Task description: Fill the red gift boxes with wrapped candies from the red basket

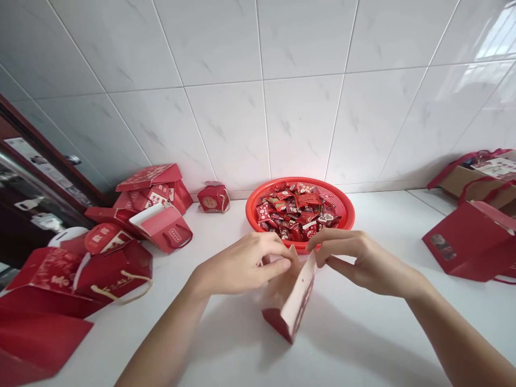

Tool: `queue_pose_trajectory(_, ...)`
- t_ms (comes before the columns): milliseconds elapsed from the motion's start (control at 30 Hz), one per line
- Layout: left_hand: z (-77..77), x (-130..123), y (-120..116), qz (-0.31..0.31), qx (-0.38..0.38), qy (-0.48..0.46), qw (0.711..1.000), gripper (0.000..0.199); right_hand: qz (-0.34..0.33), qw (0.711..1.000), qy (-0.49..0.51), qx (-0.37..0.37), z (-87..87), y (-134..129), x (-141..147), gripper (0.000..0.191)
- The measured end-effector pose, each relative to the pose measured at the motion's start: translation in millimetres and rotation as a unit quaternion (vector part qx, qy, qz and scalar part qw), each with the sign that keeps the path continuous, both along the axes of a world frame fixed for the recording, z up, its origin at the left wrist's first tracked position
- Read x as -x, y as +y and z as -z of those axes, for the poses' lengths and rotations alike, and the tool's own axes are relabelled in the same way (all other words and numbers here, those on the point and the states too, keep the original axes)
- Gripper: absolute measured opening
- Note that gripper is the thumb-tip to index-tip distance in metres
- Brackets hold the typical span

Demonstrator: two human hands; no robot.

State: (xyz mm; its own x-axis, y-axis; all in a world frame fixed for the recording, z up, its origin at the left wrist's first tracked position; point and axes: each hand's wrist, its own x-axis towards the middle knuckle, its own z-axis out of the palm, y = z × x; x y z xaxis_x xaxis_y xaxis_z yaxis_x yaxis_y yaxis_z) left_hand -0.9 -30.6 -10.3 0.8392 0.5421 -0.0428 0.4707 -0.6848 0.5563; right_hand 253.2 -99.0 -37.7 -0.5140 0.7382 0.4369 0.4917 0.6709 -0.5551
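A small red paper gift box (pixel 291 301) stands on the white counter with its top open, showing a pale inside. My left hand (pixel 252 263) grips its left side near the top, thumb and fingers pressed together. On the other side, my right hand (pixel 355 258) pinches the far right edge of the box. Just beyond both hands sits a red plastic basket (pixel 349 207) full of small wrapped candies (pixel 298 212). The far end of the box is partly hidden by my fingers.
Several red gift boxes (pixel 113 274) crowd the left side. A small closed box (pixel 213 198) stands by the tiled wall (pixel 226 129). At right are a large red box (pixel 471 242) and a brown carton (pixel 455 185). A dark door frame with keys (pixel 46 220) borders the left.
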Motion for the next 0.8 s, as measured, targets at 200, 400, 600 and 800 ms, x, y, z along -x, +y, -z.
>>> queue_pose_trajectory(200,-4.0,8,-6,0.030,-0.008,0.006,1.000,0.035,0.005,0.999,0.031,-0.020,7.6,5,7,0.022)
queue_pose_trajectory(400,0.5,2,-2,0.006,-0.060,0.079,0.995,0.035,0.036,0.998,0.034,-0.044,14.2,7,11,0.019)
queue_pose_trajectory(600,0.6,5,-19,-0.067,-0.118,0.151,0.979,0.033,0.065,0.992,-0.033,-0.107,15.4,-10,27,0.039)
queue_pose_trajectory(800,0.2,8,-23,-0.146,-0.088,0.186,0.968,0.033,0.033,0.968,-0.126,-0.213,13.6,-24,56,0.025)
